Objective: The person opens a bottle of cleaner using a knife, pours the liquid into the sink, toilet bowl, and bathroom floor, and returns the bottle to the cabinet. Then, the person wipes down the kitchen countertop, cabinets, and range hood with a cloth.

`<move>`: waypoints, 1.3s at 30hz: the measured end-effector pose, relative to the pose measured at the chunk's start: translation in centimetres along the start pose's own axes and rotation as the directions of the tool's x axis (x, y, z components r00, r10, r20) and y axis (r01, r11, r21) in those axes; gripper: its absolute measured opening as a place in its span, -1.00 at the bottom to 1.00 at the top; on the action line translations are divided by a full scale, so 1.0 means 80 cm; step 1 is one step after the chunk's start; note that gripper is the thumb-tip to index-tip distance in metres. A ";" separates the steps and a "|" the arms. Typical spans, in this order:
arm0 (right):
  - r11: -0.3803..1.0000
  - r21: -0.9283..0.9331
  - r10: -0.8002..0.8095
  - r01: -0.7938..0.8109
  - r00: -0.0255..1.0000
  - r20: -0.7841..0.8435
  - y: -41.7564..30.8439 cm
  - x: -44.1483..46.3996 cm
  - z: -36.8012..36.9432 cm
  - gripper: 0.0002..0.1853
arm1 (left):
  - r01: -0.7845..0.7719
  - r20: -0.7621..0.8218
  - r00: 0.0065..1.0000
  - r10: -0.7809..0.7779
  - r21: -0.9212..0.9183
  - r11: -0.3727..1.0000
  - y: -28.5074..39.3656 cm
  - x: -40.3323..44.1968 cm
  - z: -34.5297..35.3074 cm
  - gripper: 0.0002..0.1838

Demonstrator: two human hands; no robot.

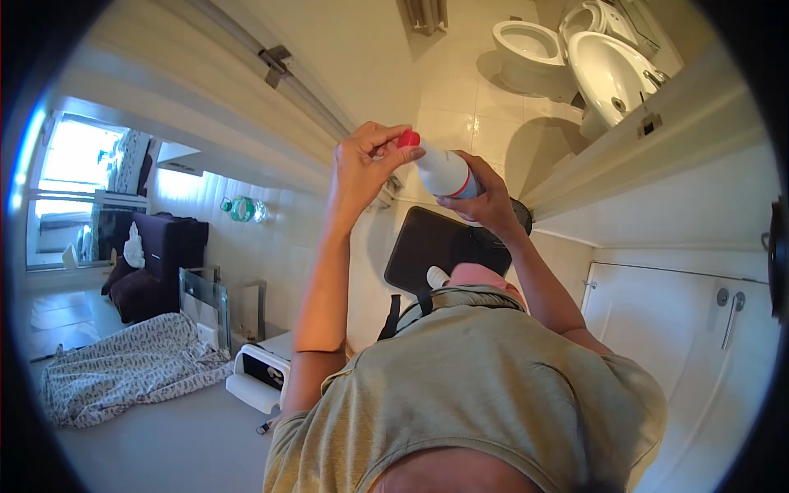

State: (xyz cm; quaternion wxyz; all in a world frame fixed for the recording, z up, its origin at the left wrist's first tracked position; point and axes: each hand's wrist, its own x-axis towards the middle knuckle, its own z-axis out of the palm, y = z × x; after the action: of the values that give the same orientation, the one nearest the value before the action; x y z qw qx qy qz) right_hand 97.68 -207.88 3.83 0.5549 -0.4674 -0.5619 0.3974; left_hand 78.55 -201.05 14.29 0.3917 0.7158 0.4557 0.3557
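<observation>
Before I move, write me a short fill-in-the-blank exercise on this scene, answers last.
1. The left hand holds a ____ cap.
2. The hand gripping the bottle by its body is the ____ one.
3. The mat is ____ (lighter or darker) than the floor.

Answers: red; right; darker.

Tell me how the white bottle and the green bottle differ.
The white bottle has a red cap; the green bottle has a green cap. The white bottle looks opaque, the green bottle partly see-through. The left hand and right hand hold the white bottle; neither touches the green bottle. Both have coloured caps.
</observation>
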 end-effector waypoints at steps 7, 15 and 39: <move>0.824 -0.529 -0.284 0.202 0.956 -0.077 -0.056 -0.041 -0.049 -0.28 | 0.154 0.092 0.977 -0.194 0.326 0.933 0.070 -0.008 0.021 -0.64; 0.951 0.147 0.266 -0.274 0.961 0.070 -0.110 -0.115 -0.157 -0.20 | -0.218 0.465 0.822 0.328 -0.274 0.937 0.149 -0.011 0.098 -0.66; 0.903 0.424 0.187 -0.072 0.954 -0.235 -0.167 -0.234 -0.311 -0.24 | -0.349 0.561 0.271 0.782 -0.700 0.623 0.303 0.024 0.307 -0.76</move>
State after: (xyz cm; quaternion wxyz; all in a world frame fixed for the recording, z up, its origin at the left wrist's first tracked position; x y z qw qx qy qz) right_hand 120.32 -231.08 13.71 0.6840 -0.4265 -0.3523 0.4756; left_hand 109.50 -211.77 25.20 0.5477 0.7963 -0.1841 0.1789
